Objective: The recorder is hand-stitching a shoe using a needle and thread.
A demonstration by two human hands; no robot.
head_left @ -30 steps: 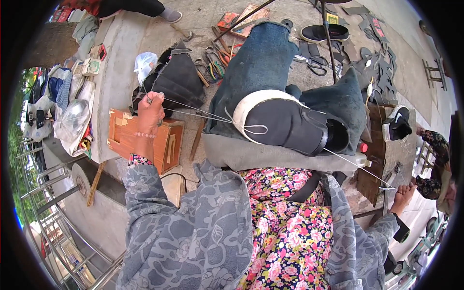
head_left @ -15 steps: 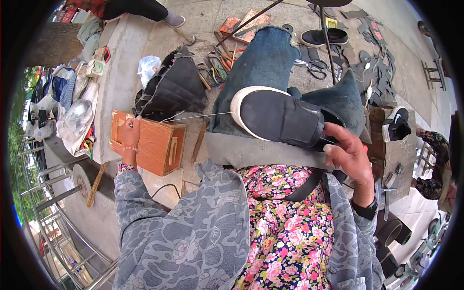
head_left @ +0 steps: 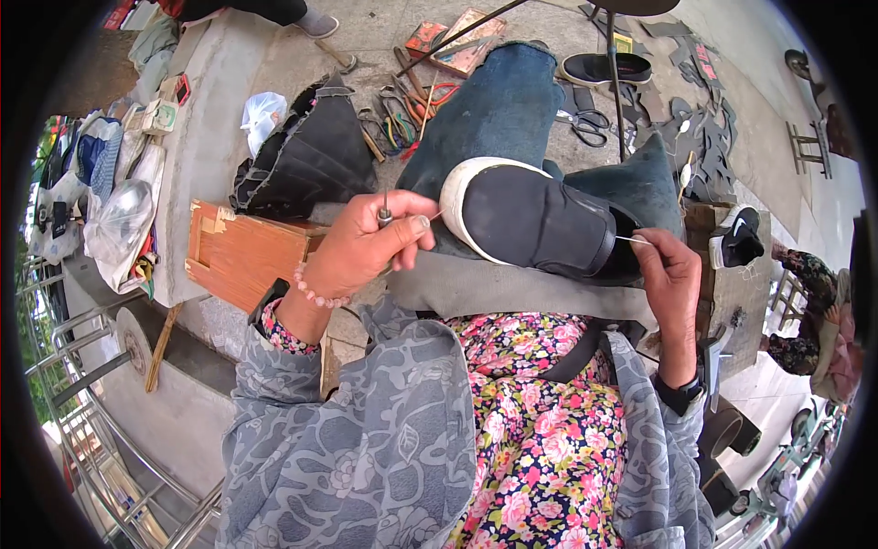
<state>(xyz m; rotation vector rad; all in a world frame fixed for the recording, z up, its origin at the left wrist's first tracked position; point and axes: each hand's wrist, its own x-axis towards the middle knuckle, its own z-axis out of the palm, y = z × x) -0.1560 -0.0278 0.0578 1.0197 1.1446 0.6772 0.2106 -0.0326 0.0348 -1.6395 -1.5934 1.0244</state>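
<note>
A black slip-on shoe (head_left: 535, 220) with a white sole lies on its side across my lap, toe to the left, on a grey pad (head_left: 521, 291). Left of the toe, my left hand (head_left: 361, 245) is closed around an awl (head_left: 384, 217), its thin metal shank pointing away from me. Its fingertips are close to the sole, where a short bit of thread shows. My right hand (head_left: 672, 274) pinches a white thread (head_left: 633, 240) that comes out of the shoe's opening. The inside of the shoe is mostly hidden.
A wooden box (head_left: 240, 258) and a black leather piece (head_left: 311, 169) lie to the left. Pliers (head_left: 398, 123), scissors (head_left: 590, 126) and another black shoe (head_left: 605, 69) lie beyond. A dark sneaker (head_left: 737, 238) sits at right. A person (head_left: 828, 316) is at the far right.
My left hand has come from over the wooden box to beside the shoe's toe; the long thread stretched there no longer shows. My right hand has drawn slightly away from the opening, pulling thread.
</note>
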